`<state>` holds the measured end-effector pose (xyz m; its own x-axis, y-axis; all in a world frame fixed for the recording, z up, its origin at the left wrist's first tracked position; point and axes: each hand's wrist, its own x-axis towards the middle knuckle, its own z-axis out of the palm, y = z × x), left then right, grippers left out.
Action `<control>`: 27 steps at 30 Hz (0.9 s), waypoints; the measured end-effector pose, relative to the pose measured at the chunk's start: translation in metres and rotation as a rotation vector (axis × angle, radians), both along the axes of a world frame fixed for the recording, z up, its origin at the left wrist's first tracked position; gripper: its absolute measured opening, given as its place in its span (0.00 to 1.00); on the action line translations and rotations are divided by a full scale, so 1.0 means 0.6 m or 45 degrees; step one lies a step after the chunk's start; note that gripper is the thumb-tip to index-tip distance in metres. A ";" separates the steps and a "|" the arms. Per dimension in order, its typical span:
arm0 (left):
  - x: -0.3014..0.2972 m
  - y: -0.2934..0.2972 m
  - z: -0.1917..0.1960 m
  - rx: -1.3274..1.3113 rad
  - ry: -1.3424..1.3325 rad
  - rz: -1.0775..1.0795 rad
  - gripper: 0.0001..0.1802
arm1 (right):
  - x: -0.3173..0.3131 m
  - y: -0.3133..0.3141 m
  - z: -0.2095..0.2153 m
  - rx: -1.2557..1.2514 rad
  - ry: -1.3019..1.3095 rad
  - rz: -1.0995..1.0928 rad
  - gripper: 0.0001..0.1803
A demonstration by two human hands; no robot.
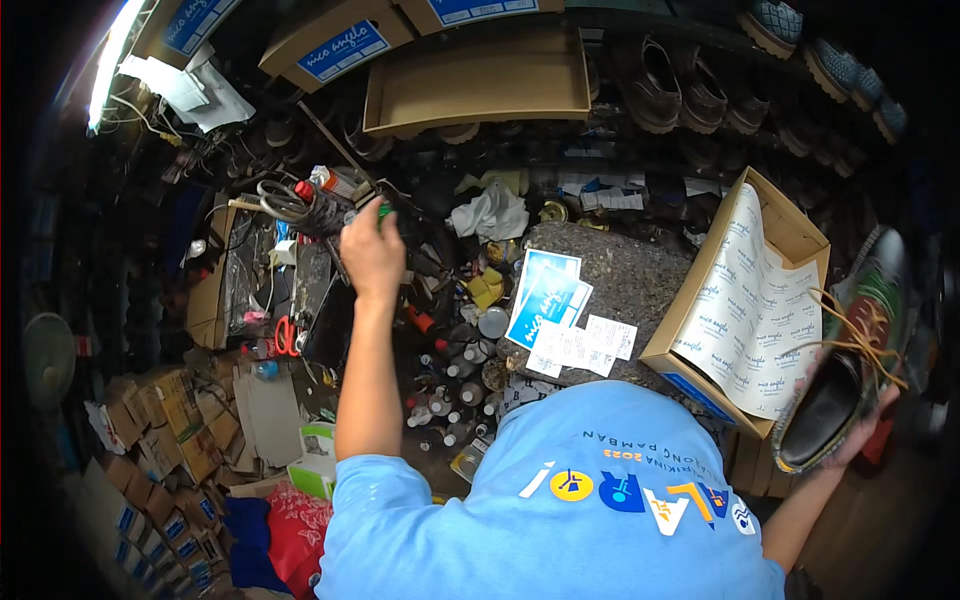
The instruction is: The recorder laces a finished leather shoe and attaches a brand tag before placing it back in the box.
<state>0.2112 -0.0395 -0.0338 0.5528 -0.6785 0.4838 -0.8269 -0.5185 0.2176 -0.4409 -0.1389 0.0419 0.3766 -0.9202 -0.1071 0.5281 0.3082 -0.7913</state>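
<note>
My right hand [862,440] grips a shoe [825,405] from beneath, at the right side. The shoe is dark green and brown, with a dark insole and loose orange-tan laces [862,335]. Beside it an open cardboard shoe box [692,285] rests tilted, lined with printed white tissue paper [745,310]. My left hand [372,255] reaches out to the far left, at a cluster of tools. Its fingers are closed around something small with a green part [384,210]; most of that thing is hidden.
Blue cards [545,300] and white paper slips [610,338] lie on a rough stone slab [640,255]. Several small bottles [460,365] crowd left of it. Red-handled scissors [287,336] lie farther left. An empty box lid [480,85] and shelved shoes [655,85] stand at the back.
</note>
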 end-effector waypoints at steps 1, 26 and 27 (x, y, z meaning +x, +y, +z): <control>0.026 0.003 -0.008 -0.035 -0.079 0.001 0.16 | 0.015 0.000 -0.004 -0.010 0.010 -0.023 0.50; -0.438 -0.190 0.316 0.318 -0.010 -2.570 0.62 | 0.144 0.000 0.017 0.509 -0.144 0.519 0.31; -0.462 -0.197 0.324 0.441 -0.090 -2.613 0.59 | 0.157 0.006 0.030 0.470 -0.207 0.565 0.33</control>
<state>-0.0661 -0.1574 0.1603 -0.9578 -0.1943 0.2120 -0.1297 0.9499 0.2845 -0.3465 -0.1352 0.0599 0.7548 -0.5842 -0.2982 0.3915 0.7661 -0.5098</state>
